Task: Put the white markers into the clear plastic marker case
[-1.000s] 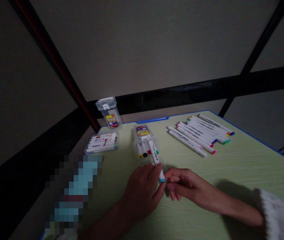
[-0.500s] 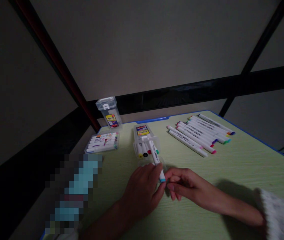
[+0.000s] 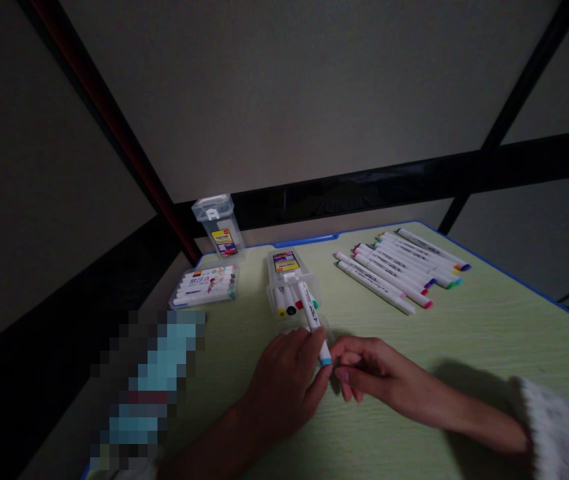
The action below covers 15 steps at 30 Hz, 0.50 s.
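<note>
My left hand (image 3: 289,377) is closed around a white marker (image 3: 310,308) with a teal end. The marker slants over the open mouth of a clear plastic marker case (image 3: 269,270), its far end close to the markers inside. Yellow, black, red and green ends show in that case. Part of its clear lid (image 3: 327,325) lies behind my left hand. My right hand (image 3: 377,370) is beside the teal end, index fingertip at or very near it. Its fingers are loosely bent, thumb and index apart, and I see nothing held in them.
Several white markers (image 3: 389,263) with coloured ends lie in a loose row at the right. A clear lidded case (image 3: 219,230) stands at the back left. Before it lies a flat marker pack (image 3: 207,285). A blurred turquoise patch (image 3: 164,360) covers the left edge of the green table (image 3: 489,347).
</note>
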Available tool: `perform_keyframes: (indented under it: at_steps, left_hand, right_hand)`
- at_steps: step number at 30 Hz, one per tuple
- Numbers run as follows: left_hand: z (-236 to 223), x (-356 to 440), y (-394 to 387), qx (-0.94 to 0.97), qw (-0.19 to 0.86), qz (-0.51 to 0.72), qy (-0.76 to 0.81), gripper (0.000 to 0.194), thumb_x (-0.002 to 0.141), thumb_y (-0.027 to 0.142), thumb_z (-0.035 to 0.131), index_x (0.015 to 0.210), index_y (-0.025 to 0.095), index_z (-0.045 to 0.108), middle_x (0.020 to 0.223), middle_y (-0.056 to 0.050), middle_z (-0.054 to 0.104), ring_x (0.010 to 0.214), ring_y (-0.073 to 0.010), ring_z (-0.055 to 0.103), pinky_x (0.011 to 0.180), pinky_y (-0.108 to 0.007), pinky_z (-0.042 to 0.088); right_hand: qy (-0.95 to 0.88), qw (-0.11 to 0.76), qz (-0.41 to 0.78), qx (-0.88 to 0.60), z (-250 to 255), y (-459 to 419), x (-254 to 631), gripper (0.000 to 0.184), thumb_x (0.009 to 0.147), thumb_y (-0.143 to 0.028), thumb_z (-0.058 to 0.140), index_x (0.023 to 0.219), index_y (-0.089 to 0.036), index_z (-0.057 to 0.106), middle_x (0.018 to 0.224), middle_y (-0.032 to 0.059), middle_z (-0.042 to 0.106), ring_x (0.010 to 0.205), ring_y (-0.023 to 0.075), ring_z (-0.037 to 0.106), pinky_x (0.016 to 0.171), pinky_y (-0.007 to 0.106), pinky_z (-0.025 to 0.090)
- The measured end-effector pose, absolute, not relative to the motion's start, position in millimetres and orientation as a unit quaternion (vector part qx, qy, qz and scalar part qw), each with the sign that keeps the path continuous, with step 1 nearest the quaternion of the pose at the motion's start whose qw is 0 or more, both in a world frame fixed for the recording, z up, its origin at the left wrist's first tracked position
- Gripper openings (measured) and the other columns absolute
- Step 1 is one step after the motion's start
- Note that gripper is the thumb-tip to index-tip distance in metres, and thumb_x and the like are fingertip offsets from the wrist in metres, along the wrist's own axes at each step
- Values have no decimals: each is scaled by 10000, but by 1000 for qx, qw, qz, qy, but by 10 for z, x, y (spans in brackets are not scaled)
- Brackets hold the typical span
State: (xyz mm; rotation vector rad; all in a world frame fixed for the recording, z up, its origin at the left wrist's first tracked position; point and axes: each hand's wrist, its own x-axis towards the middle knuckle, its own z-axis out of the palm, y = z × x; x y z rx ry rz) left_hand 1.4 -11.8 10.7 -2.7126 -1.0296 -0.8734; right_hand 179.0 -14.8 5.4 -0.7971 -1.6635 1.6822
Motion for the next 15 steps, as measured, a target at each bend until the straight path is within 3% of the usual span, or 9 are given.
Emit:
perform_keyframes:
  at_steps: [15]
  left_hand:
    - [105, 4, -110, -897, 42, -287, -333, 315, 847, 195, 406, 1154, 126, 393, 945, -123, 608, 827, -230, 596, 716, -374, 526]
  right_hand:
    - [-643, 312, 622, -319, 51, -158, 1778, 185, 834, -321, 494, 852, -141, 531, 623, -8, 524, 576, 103, 470, 540, 232, 373]
